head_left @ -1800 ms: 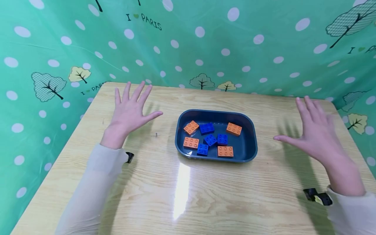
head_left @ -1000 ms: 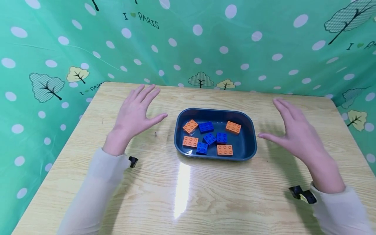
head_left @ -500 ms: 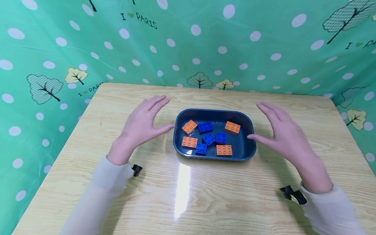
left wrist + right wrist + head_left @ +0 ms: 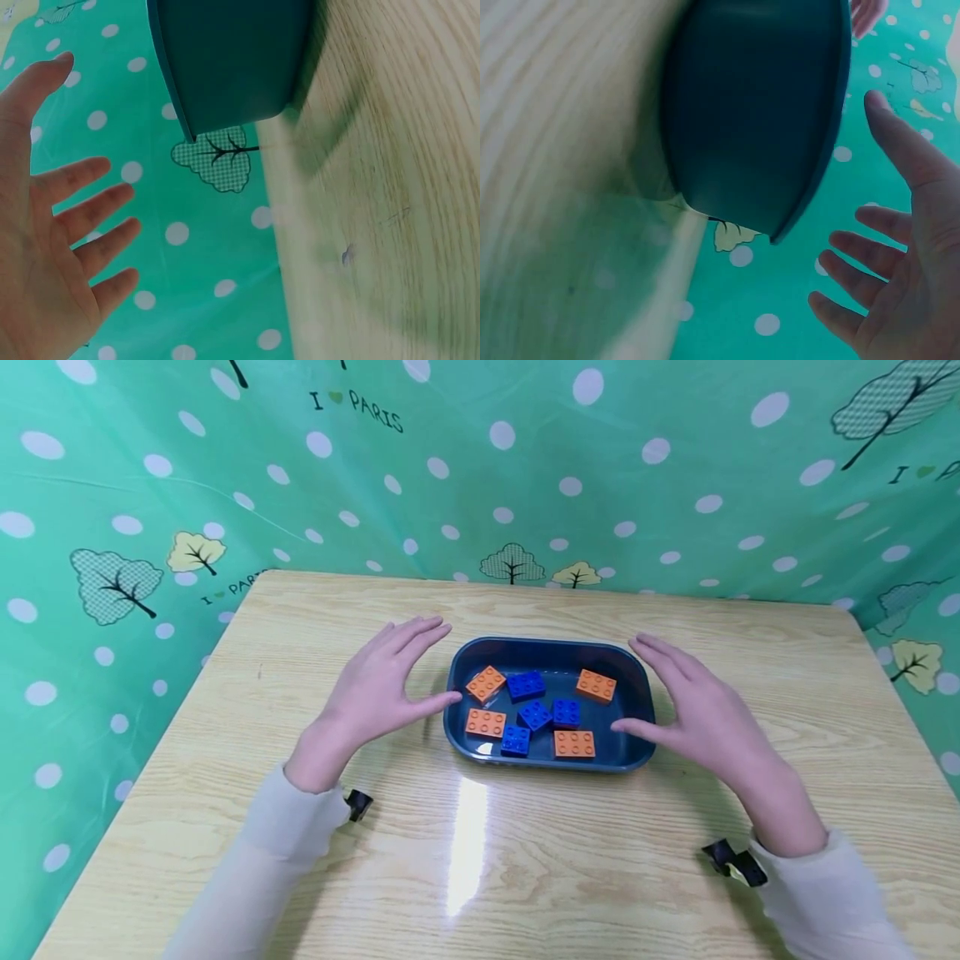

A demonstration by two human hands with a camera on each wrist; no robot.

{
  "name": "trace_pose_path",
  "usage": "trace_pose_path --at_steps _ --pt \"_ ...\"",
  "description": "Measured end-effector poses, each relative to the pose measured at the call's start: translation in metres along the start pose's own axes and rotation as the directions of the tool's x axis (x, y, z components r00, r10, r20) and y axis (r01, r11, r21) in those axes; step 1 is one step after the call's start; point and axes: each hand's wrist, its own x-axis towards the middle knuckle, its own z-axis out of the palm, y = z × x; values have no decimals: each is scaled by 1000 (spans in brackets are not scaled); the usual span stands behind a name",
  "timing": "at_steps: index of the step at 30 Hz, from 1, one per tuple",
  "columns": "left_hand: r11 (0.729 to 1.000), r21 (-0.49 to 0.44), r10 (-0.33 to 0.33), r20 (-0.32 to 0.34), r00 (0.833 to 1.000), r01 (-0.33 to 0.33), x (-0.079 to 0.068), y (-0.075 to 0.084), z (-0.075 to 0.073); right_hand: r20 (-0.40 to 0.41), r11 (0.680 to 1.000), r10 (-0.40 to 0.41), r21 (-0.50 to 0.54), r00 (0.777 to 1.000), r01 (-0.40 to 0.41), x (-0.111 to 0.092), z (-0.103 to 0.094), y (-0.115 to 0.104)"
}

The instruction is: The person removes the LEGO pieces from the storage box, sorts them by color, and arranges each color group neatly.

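Note:
A dark blue rounded bin (image 4: 551, 762) stands on the wooden table with several orange and blue toy bricks lying in it, among them an orange brick (image 4: 574, 744) and a blue brick (image 4: 527, 686). My left hand (image 4: 378, 681) is at the bin's left end, fingers spread, its thumb tip overlapping the rim in the head view. On the other side my right hand (image 4: 701, 710) mirrors it, thumb over the right end of the bin. Both wrist views show the bin's outer wall (image 4: 232, 67) with relaxed, spread fingers beside it. Neither hand holds anything.
The wooden table (image 4: 577, 877) has its far edge against a green polka-dot cloth (image 4: 450, 460) that hangs behind and at both sides. Black devices (image 4: 358, 804) sit at the cuffs of the white sleeves.
Both hands have moved inward from either side toward the bin, the right one farther. Their spread fingers have drawn somewhat closer together. The bin and bricks have stayed in place.

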Motion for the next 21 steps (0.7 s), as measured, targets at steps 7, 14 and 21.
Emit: trace_pose_path --at_steps 7,14,21 --pt "1000 -11 -4 3 1000 4 -1 1 3 58 999 22 22 998 -24 -3 10 2" --pt "1000 -19 5 -7 1000 -5 -2 3 4 66 1000 7 24 998 -8 -7 20 6" --pt "999 -26 21 -2 1000 -21 -1 7 4 38 1000 -18 21 999 17 -10 26 9"
